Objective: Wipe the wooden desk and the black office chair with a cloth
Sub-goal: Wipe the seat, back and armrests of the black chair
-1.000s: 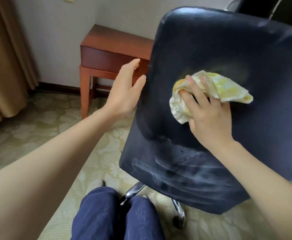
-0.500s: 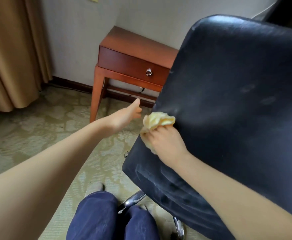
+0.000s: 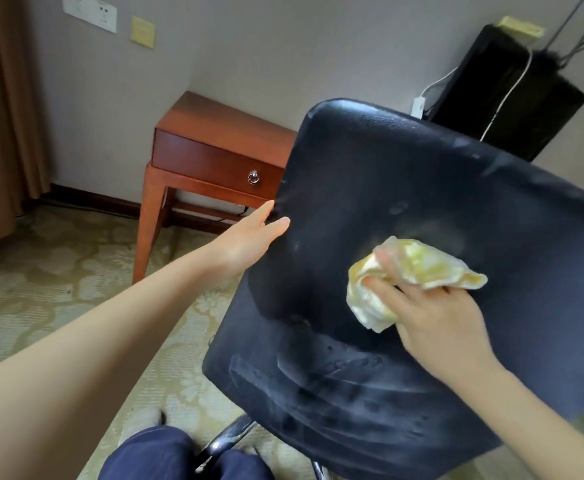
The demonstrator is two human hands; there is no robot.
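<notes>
The yellow cloth (image 3: 418,268) now sits right of centre in the frame, on the middle of the black chair (image 3: 387,188) backrest. Half a second earlier it was bunched at the backrest's lower left edge, so the stroke has swung back across the panel. The right grip (image 3: 435,317) holds the cloth and presses it against the leather, with a fold lying over the fingertips. The left grip (image 3: 249,237) has come back too. It was hanging off the chair and now touches the backrest's left edge with straight fingers, released and grasping nothing, apparently to steady the chair against the push. Damp streaks show across the lower part of the backrest, so that zone looks covered, while the upper part appears still to need a pass. The wooden bench (image 3: 214,123) stands behind at centre left, against the wall. Nothing here shows whether it has been wiped.
</notes>
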